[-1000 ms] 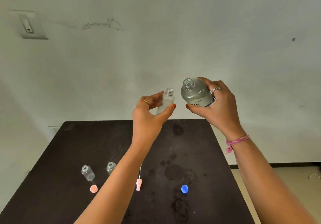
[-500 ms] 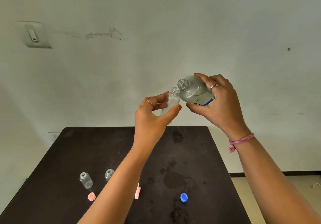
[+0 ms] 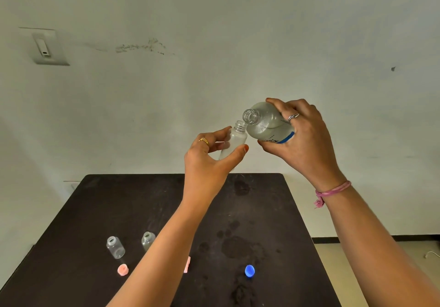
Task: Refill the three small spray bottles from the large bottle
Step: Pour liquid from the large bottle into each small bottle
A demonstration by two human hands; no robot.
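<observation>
- Head view: two small uncapped bottles stood on the dark table, a pink cap just beside.
- Left hand pinched the third small bottle with its fingers, above the table.
- Right hand gripped the large bottle, tilted, its mouth just beside the small bottle's neck.
- A blue cap lay on the table.

Wall: pale grey-green, scuffed, one dark streak upper left. Switch plate: white, high on the wall's left. Table: dark, matte, stained with damp patches, far edge against the wall. Floor: light tile, dark skirting, right of table.
</observation>
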